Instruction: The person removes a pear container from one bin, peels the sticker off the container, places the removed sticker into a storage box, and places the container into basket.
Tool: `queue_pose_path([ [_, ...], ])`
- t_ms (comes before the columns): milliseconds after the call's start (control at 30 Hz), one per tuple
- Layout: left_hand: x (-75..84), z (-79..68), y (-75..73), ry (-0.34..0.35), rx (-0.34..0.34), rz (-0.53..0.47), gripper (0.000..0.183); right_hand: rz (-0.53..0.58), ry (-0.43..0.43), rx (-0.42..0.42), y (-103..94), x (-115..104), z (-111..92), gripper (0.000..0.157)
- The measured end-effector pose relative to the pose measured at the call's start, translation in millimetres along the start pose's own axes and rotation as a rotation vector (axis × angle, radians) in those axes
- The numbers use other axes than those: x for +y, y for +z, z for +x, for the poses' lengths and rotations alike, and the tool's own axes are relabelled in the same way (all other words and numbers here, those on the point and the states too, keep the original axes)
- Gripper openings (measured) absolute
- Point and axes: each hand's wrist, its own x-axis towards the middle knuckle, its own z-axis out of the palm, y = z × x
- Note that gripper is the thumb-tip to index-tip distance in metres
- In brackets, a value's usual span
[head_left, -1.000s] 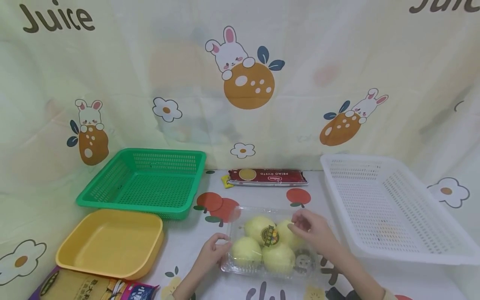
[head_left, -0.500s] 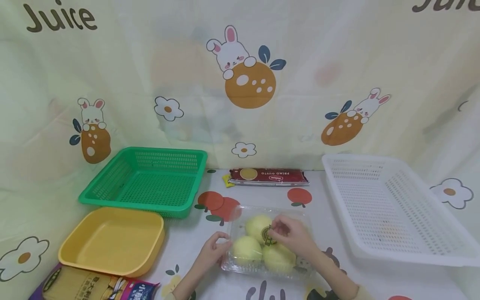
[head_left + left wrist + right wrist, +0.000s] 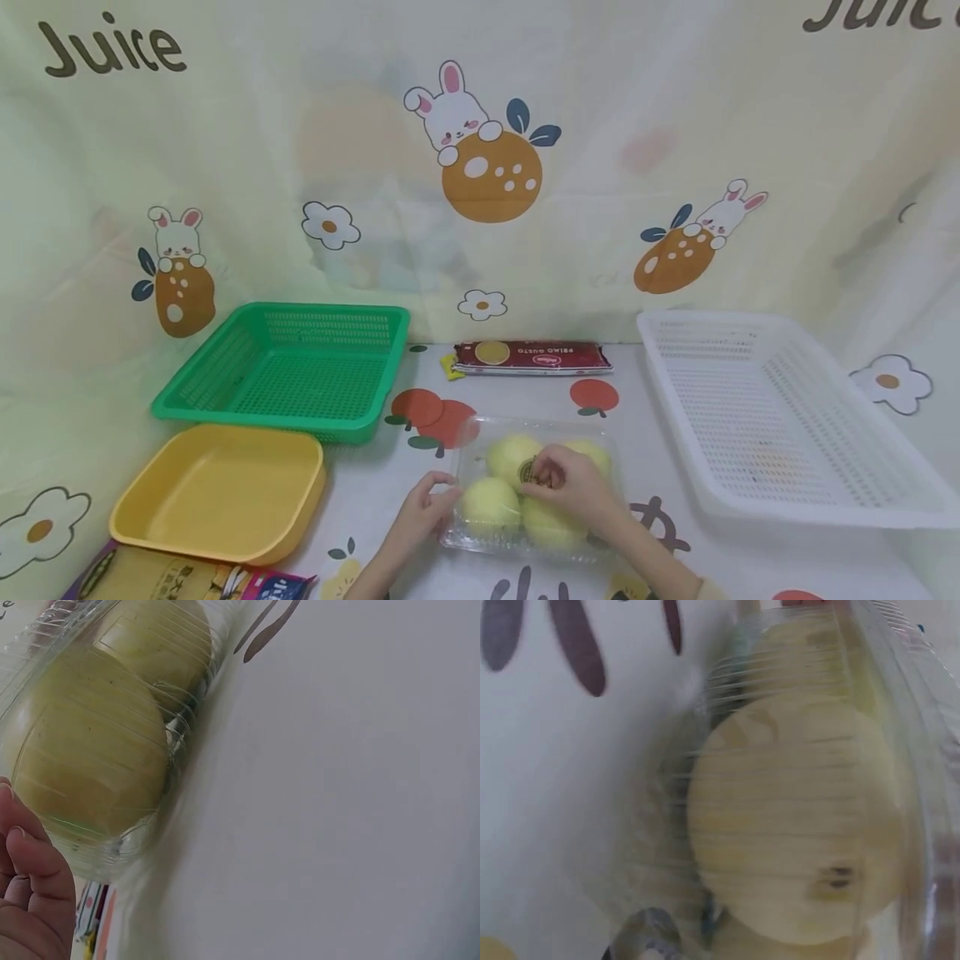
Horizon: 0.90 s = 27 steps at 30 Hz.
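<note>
A clear plastic clamshell box [image 3: 540, 427] of pale yellow-green pears [image 3: 489, 507] rests on the table in front of me. On its lid is a dark round sticker [image 3: 527, 471], partly covered by my right hand [image 3: 576, 487], whose thumb and curled fingers pinch at its right side. My left hand [image 3: 426, 510] grips the box's left edge between thumb and fingers. In the left wrist view, left fingertips [image 3: 26, 840] meet the ribbed end of the box. The right wrist view shows a pear [image 3: 787, 817] through the ribbed wall; the right hand is out of that view.
A green mesh basket [image 3: 382, 367] and a yellow basin [image 3: 311, 492] stand at the left, with a tan food packet [image 3: 161, 575] below. A white mesh basket [image 3: 817, 500] stands at the right. Behind the box lie a red packet [image 3: 585, 357] and a small yellow one [image 3: 450, 367].
My right hand has moved left over the lid from its right side onto the sticker, which it now partly covers. The left hand has stayed at the box's left edge.
</note>
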Motion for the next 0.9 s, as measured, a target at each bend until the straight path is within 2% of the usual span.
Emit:
queue_pose_path([
  [300, -6.3, 0.8, -0.8, 0.016, 0.009, -0.015, 0.034, -0.035, 0.017, -0.026, 4.7, -2.9, 0.0, 0.039],
  [433, -7.3, -0.7, 2.5, 0.037, 0.030, -0.047, 0.031, -0.033, 0.041, -0.018, 5.0, -2.3, 0.3, 0.037],
  [633, -7.6, -1.6, 5.2, 0.020, 0.059, -0.058, 0.032, -0.053, 0.021, 0.000, 5.5, -0.5, 0.5, 0.031],
  [900, -9.1, -0.2, 4.0, 0.028, 0.039, -0.066, 0.030, -0.007, 0.027, -0.030, 5.2, 4.2, 0.4, 0.031],
])
